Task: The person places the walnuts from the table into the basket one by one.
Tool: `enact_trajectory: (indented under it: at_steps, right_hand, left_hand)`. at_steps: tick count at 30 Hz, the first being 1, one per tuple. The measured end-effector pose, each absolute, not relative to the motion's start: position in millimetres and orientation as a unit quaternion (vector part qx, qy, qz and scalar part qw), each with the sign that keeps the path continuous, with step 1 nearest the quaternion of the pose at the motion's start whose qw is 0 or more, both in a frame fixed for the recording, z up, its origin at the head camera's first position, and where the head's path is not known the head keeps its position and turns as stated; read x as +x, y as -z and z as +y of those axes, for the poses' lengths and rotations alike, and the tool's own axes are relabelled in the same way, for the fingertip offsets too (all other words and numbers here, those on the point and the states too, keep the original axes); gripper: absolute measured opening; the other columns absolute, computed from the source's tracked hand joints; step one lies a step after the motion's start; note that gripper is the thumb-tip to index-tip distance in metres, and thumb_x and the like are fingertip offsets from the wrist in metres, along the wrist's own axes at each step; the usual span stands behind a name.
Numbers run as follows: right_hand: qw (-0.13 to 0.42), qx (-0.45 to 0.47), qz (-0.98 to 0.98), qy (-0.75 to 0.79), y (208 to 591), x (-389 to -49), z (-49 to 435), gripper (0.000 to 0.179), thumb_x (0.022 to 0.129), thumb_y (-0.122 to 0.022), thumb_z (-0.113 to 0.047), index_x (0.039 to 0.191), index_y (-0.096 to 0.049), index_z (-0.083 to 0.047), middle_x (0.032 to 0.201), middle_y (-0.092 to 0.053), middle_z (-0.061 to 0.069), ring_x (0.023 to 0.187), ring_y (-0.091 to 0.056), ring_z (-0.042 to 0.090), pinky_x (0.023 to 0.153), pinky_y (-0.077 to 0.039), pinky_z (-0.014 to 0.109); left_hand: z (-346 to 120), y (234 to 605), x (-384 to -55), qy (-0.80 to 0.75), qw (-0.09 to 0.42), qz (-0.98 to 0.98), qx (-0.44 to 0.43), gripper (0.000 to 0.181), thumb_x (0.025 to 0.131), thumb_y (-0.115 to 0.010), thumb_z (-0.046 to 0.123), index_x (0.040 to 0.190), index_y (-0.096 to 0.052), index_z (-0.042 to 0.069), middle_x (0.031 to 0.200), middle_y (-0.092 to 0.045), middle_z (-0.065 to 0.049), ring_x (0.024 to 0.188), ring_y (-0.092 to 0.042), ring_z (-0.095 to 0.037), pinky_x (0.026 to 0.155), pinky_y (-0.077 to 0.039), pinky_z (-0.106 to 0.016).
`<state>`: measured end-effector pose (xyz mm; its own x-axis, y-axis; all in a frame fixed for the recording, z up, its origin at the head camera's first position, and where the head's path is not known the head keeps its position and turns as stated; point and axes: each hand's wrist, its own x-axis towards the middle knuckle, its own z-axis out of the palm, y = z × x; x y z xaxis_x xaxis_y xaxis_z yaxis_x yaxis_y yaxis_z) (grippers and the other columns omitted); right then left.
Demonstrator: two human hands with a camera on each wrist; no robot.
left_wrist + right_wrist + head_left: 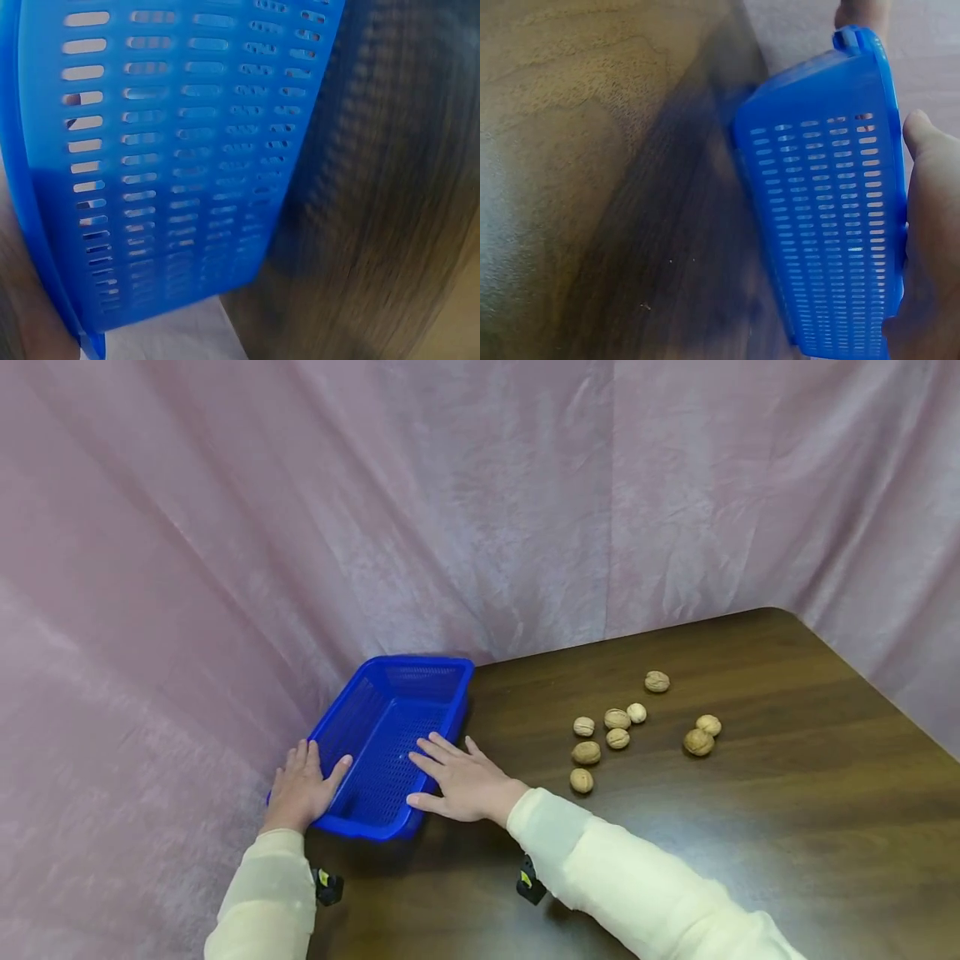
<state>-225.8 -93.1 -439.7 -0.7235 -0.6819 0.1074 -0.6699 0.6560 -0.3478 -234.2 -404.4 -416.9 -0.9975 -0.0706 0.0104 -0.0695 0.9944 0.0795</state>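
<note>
A blue perforated plastic basket (382, 760) sits at the left end of the table with nothing visible inside it. The left hand (300, 789) lies over its near left corner, fingers straight and thumb spread over the inside. Across the right rim reaches the right hand (465, 781), its fingers extended and apart over the basket. In the left wrist view, the slotted wall (172, 150) fills much of the picture, and only a blurred strip of the hand shows. The right wrist view has the right hand (937, 217) alongside the basket's rim; whether it touches is unclear.
Several walnuts (617, 719) lie loosely scattered on the brown wooden table (787, 827), right of the basket. A pair of walnuts (699, 742) rests farther right. Pink curtain (525, 510) hangs behind the table and along its left side, close to the basket.
</note>
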Motion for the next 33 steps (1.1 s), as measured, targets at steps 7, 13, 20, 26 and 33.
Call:
enact_trajectory:
  at_steps: [7, 13, 20, 26, 33]
  right_hand:
    - [-0.007, -0.35, 0.915, 0.202, 439.1, -222.8, -75.3, 0.083, 0.089, -0.021, -0.077, 0.155, -0.02, -0.027, 0.16, -0.012, -0.006, 0.146, 0.001, 0.013, 0.114, -0.01, 0.054]
    - [-0.006, -0.337, 0.916, 0.218, 439.1, -220.2, -59.4, 0.084, 0.09, -0.023, -0.075, 0.155, -0.02, -0.022, 0.16, -0.012, -0.006, 0.146, 0.0, 0.012, 0.115, -0.009, 0.053]
    - [-0.009, -0.33, 0.913, 0.241, 439.5, -219.0, -37.5, 0.086, 0.09, -0.025, -0.075, 0.155, -0.021, -0.019, 0.16, -0.013, -0.004, 0.147, -0.002, 0.015, 0.114, -0.01, 0.054]
    - [-0.015, -0.317, 0.915, 0.247, 441.7, -221.1, -13.9, 0.084, 0.091, -0.031, -0.072, 0.154, -0.021, -0.017, 0.16, -0.014, -0.002, 0.147, -0.004, 0.015, 0.114, -0.011, 0.053]
    - [-0.009, -0.315, 0.913, 0.258, 442.8, -223.0, 13.3, 0.088, 0.09, -0.03, -0.074, 0.155, -0.017, -0.017, 0.161, -0.01, -0.004, 0.146, -0.001, 0.013, 0.115, -0.01, 0.049]
  left_hand:
    - [-372.8, 411.5, -218.8, 0.052, 0.007, -0.998, 0.044, 0.101, 0.09, -0.016, 0.075, 0.152, -0.008, -0.004, 0.154, 0.0, -0.032, 0.141, 0.005, -0.048, 0.107, 0.001, -0.067]
    - [-347.2, 414.2, -204.4, 0.057, 0.023, -0.998, 0.027, 0.099, 0.09, -0.017, 0.075, 0.153, -0.011, 0.0, 0.157, -0.006, -0.027, 0.143, 0.002, -0.043, 0.109, 0.0, -0.064]
    - [-311.6, 419.1, -190.4, 0.051, 0.043, -0.998, -0.003, 0.095, 0.09, -0.02, 0.075, 0.154, -0.016, 0.003, 0.158, -0.014, -0.021, 0.145, -0.005, -0.039, 0.112, -0.006, -0.059]
    - [-271.2, 420.8, -177.1, 0.052, 0.044, -0.997, -0.044, 0.089, 0.092, -0.023, 0.072, 0.154, -0.019, 0.008, 0.159, -0.014, -0.015, 0.146, -0.005, -0.034, 0.113, -0.011, -0.057]
    - [-228.8, 421.4, -161.0, 0.047, 0.056, -0.994, -0.081, 0.089, 0.091, -0.025, 0.074, 0.153, -0.022, 0.011, 0.158, -0.018, -0.012, 0.146, -0.008, -0.028, 0.114, -0.015, -0.054]
